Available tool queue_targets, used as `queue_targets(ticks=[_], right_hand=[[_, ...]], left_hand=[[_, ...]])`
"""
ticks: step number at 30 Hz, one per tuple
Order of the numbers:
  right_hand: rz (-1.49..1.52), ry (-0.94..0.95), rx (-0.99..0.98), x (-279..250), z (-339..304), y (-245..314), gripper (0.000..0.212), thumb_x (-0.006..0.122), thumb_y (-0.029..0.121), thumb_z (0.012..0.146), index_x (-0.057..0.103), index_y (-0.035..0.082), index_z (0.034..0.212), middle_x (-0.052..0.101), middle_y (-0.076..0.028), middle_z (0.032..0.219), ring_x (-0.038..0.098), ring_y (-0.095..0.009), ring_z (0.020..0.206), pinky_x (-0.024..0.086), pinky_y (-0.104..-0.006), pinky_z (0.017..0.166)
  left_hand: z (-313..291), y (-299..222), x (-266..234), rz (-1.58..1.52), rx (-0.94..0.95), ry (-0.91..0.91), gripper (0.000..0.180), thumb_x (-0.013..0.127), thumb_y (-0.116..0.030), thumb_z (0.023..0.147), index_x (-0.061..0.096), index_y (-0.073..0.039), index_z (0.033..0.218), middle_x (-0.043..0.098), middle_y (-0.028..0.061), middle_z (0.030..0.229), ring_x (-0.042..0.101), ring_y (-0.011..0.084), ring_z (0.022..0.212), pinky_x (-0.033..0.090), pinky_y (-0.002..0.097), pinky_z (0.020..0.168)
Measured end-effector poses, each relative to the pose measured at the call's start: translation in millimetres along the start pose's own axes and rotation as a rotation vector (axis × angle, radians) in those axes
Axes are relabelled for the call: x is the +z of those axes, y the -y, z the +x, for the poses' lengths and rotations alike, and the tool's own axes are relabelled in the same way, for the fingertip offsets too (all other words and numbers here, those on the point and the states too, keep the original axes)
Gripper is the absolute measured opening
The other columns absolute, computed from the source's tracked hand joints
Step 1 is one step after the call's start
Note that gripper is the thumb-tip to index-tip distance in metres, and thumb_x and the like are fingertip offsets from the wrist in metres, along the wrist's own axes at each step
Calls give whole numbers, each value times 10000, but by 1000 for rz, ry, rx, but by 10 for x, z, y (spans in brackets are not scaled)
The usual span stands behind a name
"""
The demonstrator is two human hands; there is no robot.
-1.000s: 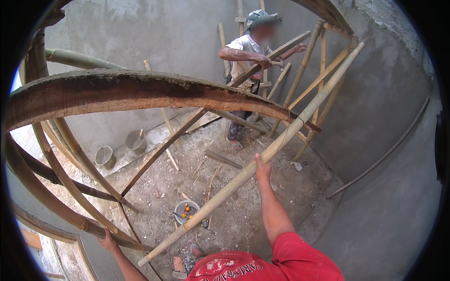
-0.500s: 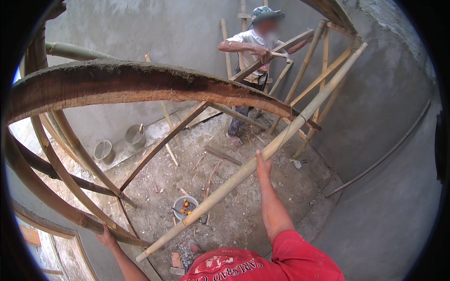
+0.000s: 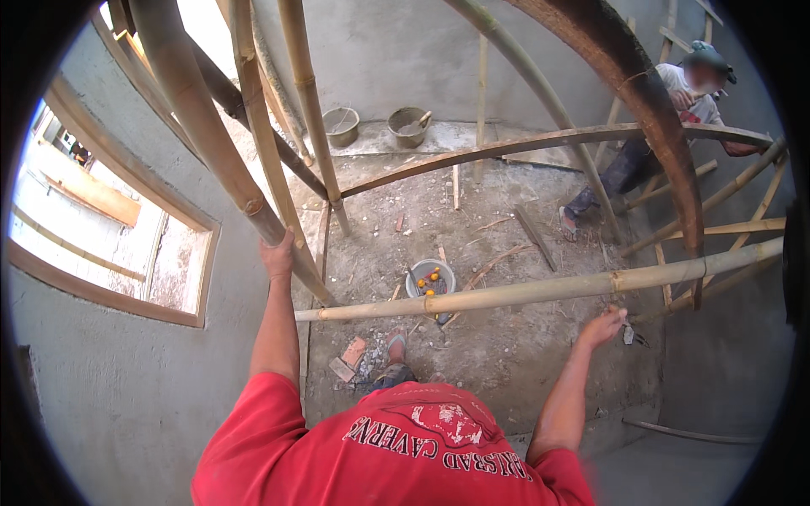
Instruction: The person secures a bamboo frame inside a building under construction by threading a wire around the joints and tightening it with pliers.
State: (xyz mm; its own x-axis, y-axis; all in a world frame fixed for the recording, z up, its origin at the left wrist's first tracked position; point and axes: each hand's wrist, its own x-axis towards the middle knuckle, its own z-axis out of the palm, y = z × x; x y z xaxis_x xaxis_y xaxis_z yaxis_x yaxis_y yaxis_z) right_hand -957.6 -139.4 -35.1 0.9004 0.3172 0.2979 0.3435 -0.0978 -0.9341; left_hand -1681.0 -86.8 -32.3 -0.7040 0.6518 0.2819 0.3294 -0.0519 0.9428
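Observation:
My left hand [image 3: 277, 255] is wrapped around the lower part of a thick slanting bamboo pole [image 3: 202, 110]. A long pale bamboo pole [image 3: 523, 293] lies crosswise in front of me, its left end near the foot of the slanting poles. Just below this crosswise pole, apart from it, is my right hand [image 3: 602, 327]. Its fingers are curled together, and what they hold, if anything, is too small to make out. A curved dark wooden plank [image 3: 654, 105] comes down to the crosswise pole near its right end.
At the far right a co-worker [image 3: 688, 101] stands by a long narrow board [image 3: 498, 153]. A grey bucket [image 3: 447, 291] with orange items sits on the rubble-strewn floor. Two more buckets, one a mortar bucket [image 3: 409, 126], stand by the back wall. Bricks [image 3: 348, 358] lie near my foot.
My right hand has let go of the crosswise bamboo pole and is now below it. My view has turned left. The co-worker's hand has risen toward the head.

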Motion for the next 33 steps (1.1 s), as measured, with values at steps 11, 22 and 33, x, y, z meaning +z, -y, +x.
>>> queue_targets(ticks=[11, 22, 33], right_hand=[[-776, 634, 173, -2088, -2082, -1802, 439, 497, 402, 1043, 613, -21, 1042, 661, -260, 1009, 623, -435, 968, 464, -514, 856], [-1009, 1243, 65, -2305, -2445, -1141, 344, 503, 384, 995, 673, 189, 1221, 684, -158, 1216, 633, -388, 1139, 500, -508, 957], [-832, 1486, -362, -2030, -3965, 75, 366, 539, 448, 978, 676, 287, 1277, 709, -140, 1162, 670, -364, 1075, 527, -503, 903]], left_hand=[[-9, 52, -50, -9, -25, 105, 499, 835, -233, 807, 609, 3, 1184, 703, 104, 1059, 670, 209, 948, 521, 367, 868], [295, 599, -140, 62, 162, 108, 582, 829, -289, 826, 591, 18, 1260, 679, 140, 1147, 645, 254, 1033, 493, 386, 931], [-2583, -112, -851, 203, 557, 1057, 532, 786, -320, 838, 632, -38, 1262, 620, 220, 1296, 551, 404, 1266, 408, 467, 1092]])
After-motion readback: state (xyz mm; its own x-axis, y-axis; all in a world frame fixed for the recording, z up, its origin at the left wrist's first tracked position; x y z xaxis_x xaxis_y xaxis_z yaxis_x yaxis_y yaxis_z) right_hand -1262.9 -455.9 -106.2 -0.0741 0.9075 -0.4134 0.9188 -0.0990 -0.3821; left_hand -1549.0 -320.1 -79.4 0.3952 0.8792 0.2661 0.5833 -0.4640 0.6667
